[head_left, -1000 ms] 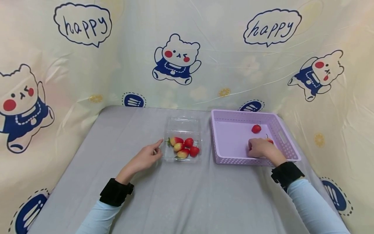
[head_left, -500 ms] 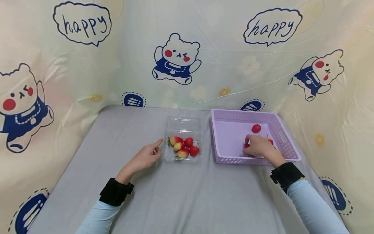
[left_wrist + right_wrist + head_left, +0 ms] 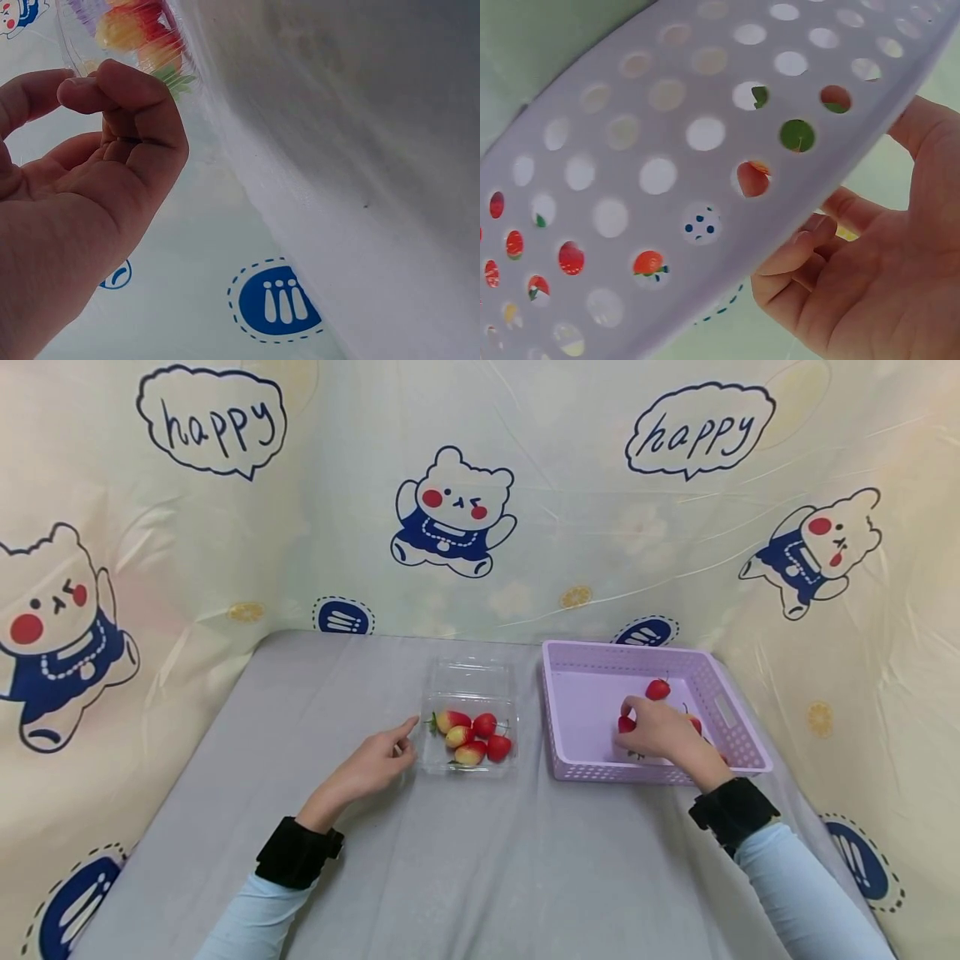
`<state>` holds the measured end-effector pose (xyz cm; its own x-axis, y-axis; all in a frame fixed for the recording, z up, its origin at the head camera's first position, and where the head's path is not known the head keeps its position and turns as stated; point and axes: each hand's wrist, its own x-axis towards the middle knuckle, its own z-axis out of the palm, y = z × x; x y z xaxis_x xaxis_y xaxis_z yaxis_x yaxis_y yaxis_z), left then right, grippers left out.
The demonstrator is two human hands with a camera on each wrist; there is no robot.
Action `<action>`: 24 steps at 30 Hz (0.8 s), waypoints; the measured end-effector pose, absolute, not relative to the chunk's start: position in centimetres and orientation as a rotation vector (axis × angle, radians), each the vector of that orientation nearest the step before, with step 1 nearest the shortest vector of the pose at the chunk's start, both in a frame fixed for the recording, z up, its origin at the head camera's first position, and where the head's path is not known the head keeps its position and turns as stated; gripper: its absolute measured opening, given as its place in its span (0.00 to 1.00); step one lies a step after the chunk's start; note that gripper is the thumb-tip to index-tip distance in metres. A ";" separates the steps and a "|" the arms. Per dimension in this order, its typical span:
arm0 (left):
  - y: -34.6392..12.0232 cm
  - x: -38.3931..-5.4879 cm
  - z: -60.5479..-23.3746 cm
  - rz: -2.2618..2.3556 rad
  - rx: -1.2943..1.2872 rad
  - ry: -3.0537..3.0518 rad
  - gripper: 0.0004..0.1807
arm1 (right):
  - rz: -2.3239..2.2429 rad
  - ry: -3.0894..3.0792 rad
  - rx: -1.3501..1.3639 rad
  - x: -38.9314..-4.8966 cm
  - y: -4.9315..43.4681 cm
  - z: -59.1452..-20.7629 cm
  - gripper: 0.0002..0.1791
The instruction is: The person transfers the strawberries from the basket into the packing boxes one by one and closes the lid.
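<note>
Head camera: light blue sleeves (image 3: 813, 893) and black wristbands (image 3: 735, 814) framed the lower corners as a person worked over a gray cloth (image 3: 480, 885). Left of center, the left hand (image 3: 372, 766) held nothing, its index finger extended to the edge of a clear plastic container (image 3: 468, 769) and its other fingers bent; whether the fingertip touched could not be told. Right of center, the right hand (image 3: 663, 731) reached over the near rim of a lilac basket (image 3: 585, 772), thumb and index finger apparently pinching a red strawberry-like fruit (image 3: 626, 724) low inside it. The step in hand looked to be picking that piece up; the next move seemed to call for a firm but gentle grip and a lift clear of the rim, without knocking its neighbors. Red and yellow pieces (image 3: 498, 747) lay in the container at mid-frame, its lid (image 3: 471, 677) open behind them. Farther back in the basket lay a second red fruit (image 3: 657, 690). Beyond, a bear-print curtain (image 3: 570, 543) filled the upper frame.
</note>
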<state>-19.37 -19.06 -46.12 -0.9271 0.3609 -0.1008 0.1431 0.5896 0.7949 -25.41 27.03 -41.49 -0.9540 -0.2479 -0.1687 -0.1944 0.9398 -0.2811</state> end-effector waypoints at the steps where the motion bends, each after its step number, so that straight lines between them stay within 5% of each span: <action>1: -19.1 -19.4 -46.1 1.248 0.412 2.571 0.34 | -0.391 2.902 -0.334 -25.4 26.9 -41.4 0.26; 24: -18.8 -19.3 -45.9 1.239 0.391 2.574 0.34 | -0.530 3.048 -0.466 -24.1 24.1 -39.8 0.29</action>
